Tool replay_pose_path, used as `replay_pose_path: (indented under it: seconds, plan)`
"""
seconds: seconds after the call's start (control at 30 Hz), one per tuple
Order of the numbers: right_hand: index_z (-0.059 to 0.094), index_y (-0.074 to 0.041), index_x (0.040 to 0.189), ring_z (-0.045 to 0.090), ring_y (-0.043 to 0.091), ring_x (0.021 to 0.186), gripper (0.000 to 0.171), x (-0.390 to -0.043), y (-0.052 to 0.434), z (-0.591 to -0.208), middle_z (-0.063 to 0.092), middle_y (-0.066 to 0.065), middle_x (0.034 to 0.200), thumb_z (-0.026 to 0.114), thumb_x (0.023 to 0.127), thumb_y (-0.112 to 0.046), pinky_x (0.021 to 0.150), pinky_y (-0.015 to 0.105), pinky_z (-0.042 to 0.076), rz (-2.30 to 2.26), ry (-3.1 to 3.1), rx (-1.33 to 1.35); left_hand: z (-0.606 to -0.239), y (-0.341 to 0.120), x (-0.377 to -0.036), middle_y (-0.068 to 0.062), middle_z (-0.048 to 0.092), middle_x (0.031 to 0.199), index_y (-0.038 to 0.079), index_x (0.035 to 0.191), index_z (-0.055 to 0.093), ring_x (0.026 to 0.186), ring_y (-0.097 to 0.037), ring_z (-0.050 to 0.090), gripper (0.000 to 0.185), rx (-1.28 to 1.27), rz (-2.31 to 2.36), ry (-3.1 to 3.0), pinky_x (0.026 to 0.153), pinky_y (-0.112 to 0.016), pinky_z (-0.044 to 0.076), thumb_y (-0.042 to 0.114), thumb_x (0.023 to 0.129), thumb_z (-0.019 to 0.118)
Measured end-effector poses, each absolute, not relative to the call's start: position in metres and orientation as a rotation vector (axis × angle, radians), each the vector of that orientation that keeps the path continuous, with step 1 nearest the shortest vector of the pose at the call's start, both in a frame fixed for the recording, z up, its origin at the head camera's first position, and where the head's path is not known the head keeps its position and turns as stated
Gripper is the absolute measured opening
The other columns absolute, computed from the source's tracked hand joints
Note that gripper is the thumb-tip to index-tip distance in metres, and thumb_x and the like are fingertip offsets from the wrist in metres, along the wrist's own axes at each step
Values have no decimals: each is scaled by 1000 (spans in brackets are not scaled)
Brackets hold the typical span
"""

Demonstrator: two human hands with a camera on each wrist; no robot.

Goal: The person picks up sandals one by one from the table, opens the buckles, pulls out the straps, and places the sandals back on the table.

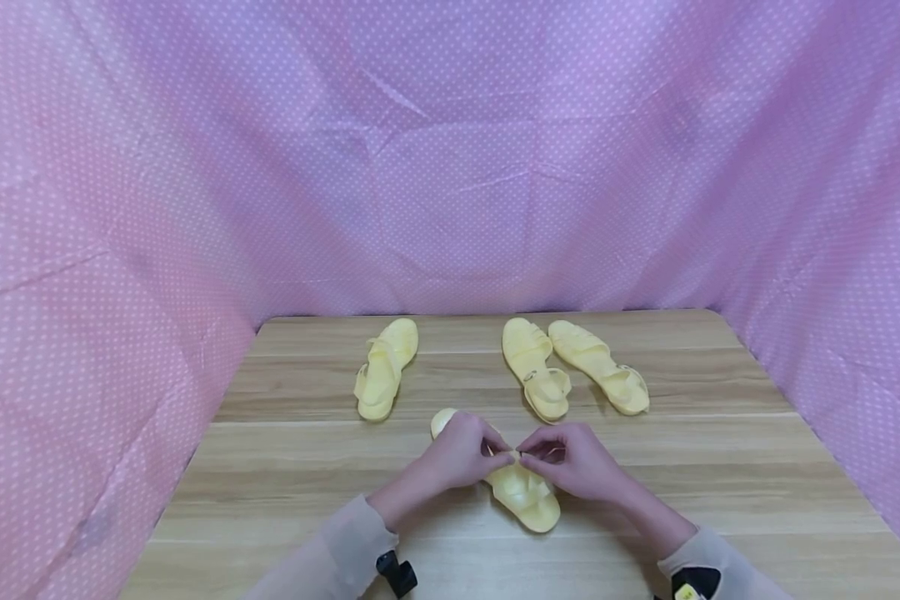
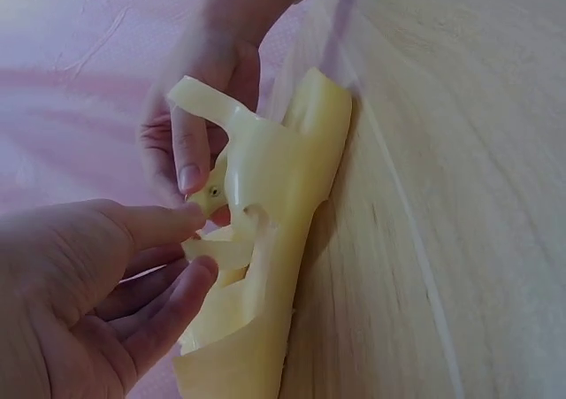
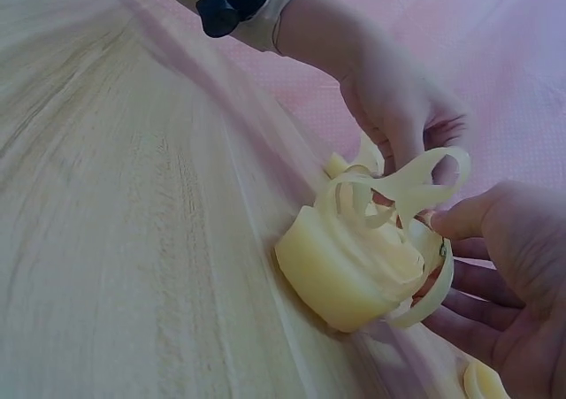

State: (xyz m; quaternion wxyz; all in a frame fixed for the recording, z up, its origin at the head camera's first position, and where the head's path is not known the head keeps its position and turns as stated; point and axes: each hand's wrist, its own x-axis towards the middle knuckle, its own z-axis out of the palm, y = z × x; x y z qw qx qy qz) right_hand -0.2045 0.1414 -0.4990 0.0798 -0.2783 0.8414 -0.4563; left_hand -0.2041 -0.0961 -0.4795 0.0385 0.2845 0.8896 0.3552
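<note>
A pale yellow sandal [image 1: 525, 497] lies sole down on the table near the front middle, its toe and heel running diagonally. Over its middle my left hand [image 1: 461, 452] pinches a thin strap [image 2: 221, 252] between thumb and fingers. Facing it, my right hand [image 1: 576, 460] pinches the strap end with a small metal buckle [image 2: 214, 191]. The fingertips of both hands come almost together above the sandal. In the right wrist view, curved straps [image 3: 416, 185] stand up from the sandal, and fingers partly hide the buckle area.
Farther back on the wooden table [image 1: 270, 467] lie three more yellow sandals: a single sandal [image 1: 387, 368] at the left, then a sandal [image 1: 528, 354] and another sandal [image 1: 596, 364] side by side at the right. A pink dotted cloth [image 1: 450, 208] hangs around the table.
</note>
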Motion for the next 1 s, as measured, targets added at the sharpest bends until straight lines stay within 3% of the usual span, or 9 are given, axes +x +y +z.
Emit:
replay_pose_path:
  seconds: [0.13,0.37,0.6,0.83,1.0]
  plan:
    - [81,-12,104,72,3,83,11,-205,142,-500,81,-1,96,81,93,-15,76,26,65,-1370,2503,-838,-480,-99,-207,5,81,78,14,89,87,62,12,56,5,867,1068,2711,58,-10,48,19,89,87]
    - [81,-15,105,72,3,83,11,-205,142,-500,81,-2,96,81,94,-18,76,26,65,-1372,2491,-840,-477,-95,-211,1,83,86,11,102,87,59,9,52,14,848,1138,2667,55,-12,45,21,93,83]
    - [81,-13,105,72,3,84,11,-206,144,-498,81,0,97,80,94,-16,77,25,64,-1357,2501,-830,-478,-101,-211,5,82,81,15,92,88,58,8,51,7,832,1085,2678,55,-12,44,20,92,84]
    - [81,-15,105,72,3,83,11,-207,143,-497,80,-3,95,81,94,-17,76,26,65,-1336,2503,-843,-474,-97,-211,-2,81,84,11,101,86,57,3,42,12,910,1066,2720,52,-14,36,16,92,80]
    - [81,-14,105,72,4,83,12,-206,142,-499,80,-2,95,81,94,-17,76,26,65,-1354,2492,-828,-477,-97,-212,1,80,80,12,98,87,56,4,42,8,932,1062,2717,52,-13,36,17,93,82]
